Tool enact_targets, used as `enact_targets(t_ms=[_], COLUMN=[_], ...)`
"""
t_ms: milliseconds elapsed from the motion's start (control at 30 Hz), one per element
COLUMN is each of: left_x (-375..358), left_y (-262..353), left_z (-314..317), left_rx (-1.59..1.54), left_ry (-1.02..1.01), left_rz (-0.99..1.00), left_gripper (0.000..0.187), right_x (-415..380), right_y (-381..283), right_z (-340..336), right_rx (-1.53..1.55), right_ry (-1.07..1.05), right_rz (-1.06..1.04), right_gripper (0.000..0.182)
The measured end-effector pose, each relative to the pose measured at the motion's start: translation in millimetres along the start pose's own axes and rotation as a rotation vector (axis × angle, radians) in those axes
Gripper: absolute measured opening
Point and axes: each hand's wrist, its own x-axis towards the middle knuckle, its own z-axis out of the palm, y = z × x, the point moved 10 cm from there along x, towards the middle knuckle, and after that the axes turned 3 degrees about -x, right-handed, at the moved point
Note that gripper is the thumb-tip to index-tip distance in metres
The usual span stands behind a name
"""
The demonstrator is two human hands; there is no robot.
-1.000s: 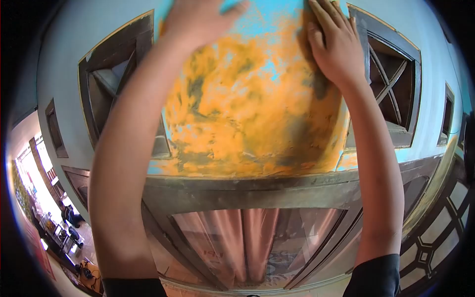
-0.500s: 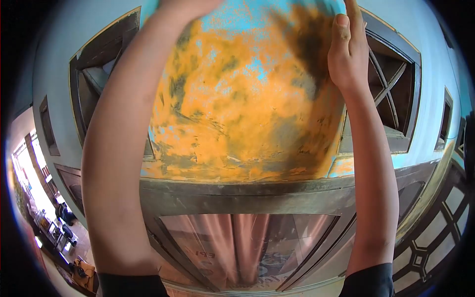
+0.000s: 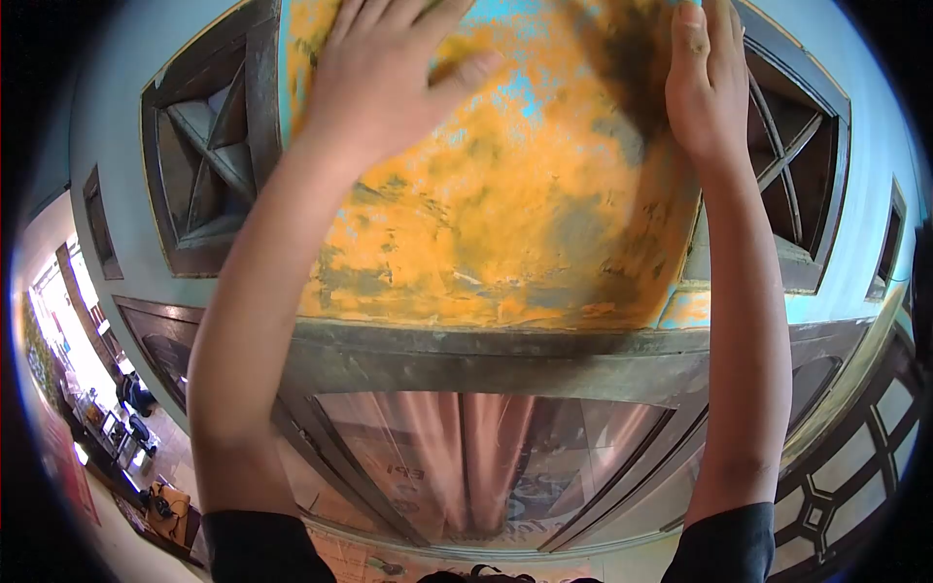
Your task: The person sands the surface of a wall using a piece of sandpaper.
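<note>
A wall patch of worn orange paint, with scraps of bright blue and grey-dark smudges, fills the upper middle of the head view. Over its upper left lies my left hand, palm toward the wall, fingers spread and thumb out to the right, slightly blurred. No object shows in it. My right hand is raised at the patch's right edge, seen from the side, its fingers and thumb stretched upward. The fingertips run to the top of the view, and nothing held can be made out there.
Dark wooden vent frames with crossed bars flank the patch, one at left and one at right. Below runs a wooden beam above a glazed panel with a pink curtain. A patterned grille stands at lower right.
My left hand has come down from the top of the view and now shows spread over the patch. My right hand stays raised at the right edge. The view has shifted slightly.
</note>
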Motion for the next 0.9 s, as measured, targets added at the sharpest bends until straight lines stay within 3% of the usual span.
enact_targets(t_ms=[67,167,267,367,400,467,567,700,767,900], left_x=[-24,-91,-54,-24,-33,-63,-141,-189,-216,-296], left_y=[28,124,69,-9,-4,32,117,36,-6,12], left_z=[1,28,8,6,3,10,37,35,30,32], left_rx=[-0.151,-0.442,-0.162,0.103,0.034,-0.108,-0.360,-0.144,-0.154,-0.192], left_ry=[0.126,-0.214,-0.057,-0.045,-0.012,0.054,-0.210,-0.203,-0.125,-0.137], left_rz=[0.107,0.473,0.324,-0.041,-0.052,-0.071,0.116,-0.162,-0.313,-0.425], left_gripper=[0.079,0.079,0.079,0.073,0.075,0.081,0.079,0.076,0.077,0.077], right_x=[-6,-17,-24,-39,-46,-63,-104,-174,-203,-260], right_y=[-13,-27,-30,-41,-40,-50,-62,-75,-72,-81], right_z=[0,-2,-2,-2,-2,-3,-2,-11,-20,-24], right_rx=[-0.209,-0.334,-0.327,-0.264,-0.280,-0.255,-0.223,-0.180,-0.165,-0.137], right_ry=[-0.011,-0.040,-0.079,0.004,-0.014,-0.086,-0.247,-0.461,-0.453,-0.457], right_rz=[-0.082,-0.123,-0.119,-0.318,-0.282,-0.226,-0.184,-0.067,0.079,0.255], right_gripper=[0.060,0.056,0.055,0.043,0.043,0.041,0.044,0.048,0.051,0.057])
